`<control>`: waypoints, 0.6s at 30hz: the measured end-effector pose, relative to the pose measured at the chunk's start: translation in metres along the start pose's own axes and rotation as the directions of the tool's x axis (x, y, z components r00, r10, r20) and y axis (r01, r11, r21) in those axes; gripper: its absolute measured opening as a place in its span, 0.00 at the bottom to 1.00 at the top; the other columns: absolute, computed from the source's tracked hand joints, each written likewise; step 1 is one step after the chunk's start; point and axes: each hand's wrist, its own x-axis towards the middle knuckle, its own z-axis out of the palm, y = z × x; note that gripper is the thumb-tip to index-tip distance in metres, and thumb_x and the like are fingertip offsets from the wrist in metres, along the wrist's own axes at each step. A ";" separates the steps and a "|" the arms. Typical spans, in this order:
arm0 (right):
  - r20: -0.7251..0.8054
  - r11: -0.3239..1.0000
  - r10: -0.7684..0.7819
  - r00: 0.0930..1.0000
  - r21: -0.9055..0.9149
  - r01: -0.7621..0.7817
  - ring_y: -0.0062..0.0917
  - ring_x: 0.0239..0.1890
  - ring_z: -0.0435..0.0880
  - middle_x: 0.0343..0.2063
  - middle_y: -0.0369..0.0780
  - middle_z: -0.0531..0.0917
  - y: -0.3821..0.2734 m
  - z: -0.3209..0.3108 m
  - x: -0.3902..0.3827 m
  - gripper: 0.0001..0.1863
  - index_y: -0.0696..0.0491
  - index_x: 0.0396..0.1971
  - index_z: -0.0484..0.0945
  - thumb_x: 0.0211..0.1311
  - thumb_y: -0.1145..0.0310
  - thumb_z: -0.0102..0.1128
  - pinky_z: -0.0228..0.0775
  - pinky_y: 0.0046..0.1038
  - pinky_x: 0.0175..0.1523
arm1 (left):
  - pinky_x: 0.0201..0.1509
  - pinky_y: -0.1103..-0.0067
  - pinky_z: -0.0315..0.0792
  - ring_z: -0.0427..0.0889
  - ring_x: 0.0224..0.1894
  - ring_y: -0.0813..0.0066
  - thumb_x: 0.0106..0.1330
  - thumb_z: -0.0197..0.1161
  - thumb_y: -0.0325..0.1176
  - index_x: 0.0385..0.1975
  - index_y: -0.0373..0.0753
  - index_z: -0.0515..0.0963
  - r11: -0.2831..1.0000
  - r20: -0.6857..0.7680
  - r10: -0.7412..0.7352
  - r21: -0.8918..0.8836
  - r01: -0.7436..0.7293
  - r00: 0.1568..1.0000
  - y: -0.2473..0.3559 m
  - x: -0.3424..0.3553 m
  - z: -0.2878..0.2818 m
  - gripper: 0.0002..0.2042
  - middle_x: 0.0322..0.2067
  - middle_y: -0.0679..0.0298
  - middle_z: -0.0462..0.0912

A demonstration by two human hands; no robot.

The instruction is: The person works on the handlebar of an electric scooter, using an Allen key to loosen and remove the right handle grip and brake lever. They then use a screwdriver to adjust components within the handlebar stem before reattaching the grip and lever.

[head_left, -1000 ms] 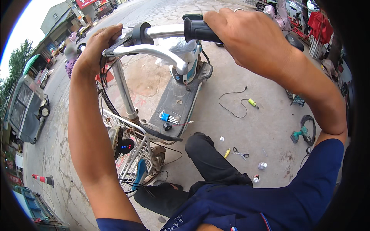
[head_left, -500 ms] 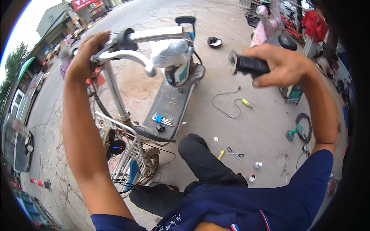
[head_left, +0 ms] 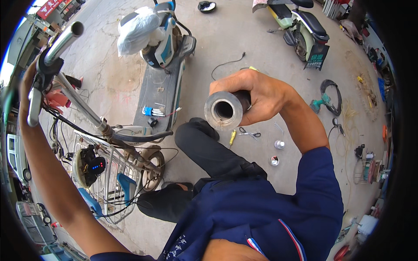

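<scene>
My right hand (head_left: pixel 263 93) is closed around a black handlebar grip (head_left: pixel 224 111). The grip's wide flanged end and hollow bore face me. At the left, my left hand (head_left: pixel 28 80) is on the scooter's handlebar, partly hidden by the brake lever (head_left: pixel 35 102) and its clamp; its fingers look wrapped round the bar. A bare metal handlebar end (head_left: pixel 65 41) sticks up beyond the clamp, with an open tube mouth. Below it the steering column (head_left: pixel 85 104) runs down to the white front basket (head_left: pixel 109 161).
The scooter's footboard (head_left: pixel 156 93) carries a blue hex key set (head_left: pixel 153 112). On the ground lie a yellow screwdriver (head_left: pixel 233 138), scissors (head_left: pixel 250 133), a small bottle (head_left: pixel 279 144) and a green power tool (head_left: pixel 320 102). Another scooter (head_left: pixel 300 30) is parked at the far right.
My right hand has brought the grip left and nearer, turning its flanged end toward me. The handlebar has swung left with my left hand, and my view has turned right.
</scene>
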 end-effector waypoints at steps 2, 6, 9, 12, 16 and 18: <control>-0.048 0.996 -0.077 0.996 0.050 0.079 0.28 0.38 0.83 0.36 0.41 0.85 0.021 0.002 -0.007 0.26 0.60 0.43 0.82 0.36 0.79 0.75 0.75 0.27 0.43 | 0.39 0.87 0.80 0.84 0.35 0.80 0.72 0.57 0.31 0.61 0.36 0.74 0.999 0.093 -0.002 0.036 -0.002 0.996 -0.014 0.007 -0.008 0.18 0.42 0.61 0.84; -0.051 0.982 -0.174 0.983 0.064 0.178 0.29 0.44 0.84 0.40 0.41 0.85 0.028 0.002 -0.004 0.28 0.57 0.50 0.81 0.44 0.83 0.71 0.76 0.30 0.51 | 0.40 0.86 0.80 0.84 0.36 0.79 0.72 0.57 0.28 0.61 0.36 0.73 0.991 0.071 -0.004 0.134 -0.006 0.997 -0.005 -0.005 -0.043 0.18 0.42 0.61 0.83; -0.114 0.982 -0.188 0.976 0.004 0.189 0.32 0.40 0.84 0.38 0.41 0.84 0.040 0.006 -0.014 0.28 0.55 0.49 0.82 0.41 0.84 0.68 0.75 0.31 0.46 | 0.40 0.85 0.80 0.83 0.36 0.78 0.72 0.57 0.28 0.60 0.36 0.72 0.987 0.078 -0.006 0.159 -0.007 0.997 -0.010 -0.001 -0.041 0.18 0.42 0.61 0.83; -0.172 0.978 -0.209 0.963 -0.060 0.202 0.31 0.37 0.84 0.37 0.42 0.84 0.044 0.010 -0.024 0.27 0.55 0.44 0.84 0.36 0.85 0.75 0.76 0.28 0.40 | 0.40 0.84 0.79 0.83 0.36 0.77 0.71 0.57 0.28 0.59 0.36 0.72 0.984 0.088 -0.016 0.180 0.000 0.996 -0.017 -0.003 -0.036 0.17 0.41 0.62 0.82; -0.200 0.978 -0.194 0.960 -0.117 0.173 0.30 0.36 0.83 0.36 0.42 0.83 0.041 0.010 -0.037 0.28 0.55 0.45 0.85 0.35 0.84 0.76 0.75 0.28 0.39 | 0.40 0.83 0.79 0.82 0.36 0.77 0.71 0.57 0.28 0.58 0.36 0.72 0.979 0.081 -0.027 0.204 0.010 0.996 -0.024 -0.010 -0.027 0.16 0.40 0.62 0.81; -0.202 0.974 -0.204 0.958 -0.144 0.177 0.30 0.36 0.83 0.36 0.42 0.83 0.040 0.010 -0.043 0.28 0.55 0.44 0.85 0.34 0.84 0.76 0.75 0.27 0.39 | 0.40 0.83 0.78 0.81 0.36 0.76 0.71 0.57 0.29 0.57 0.37 0.72 0.976 0.073 -0.034 0.218 0.017 0.997 -0.024 -0.019 -0.023 0.16 0.40 0.62 0.81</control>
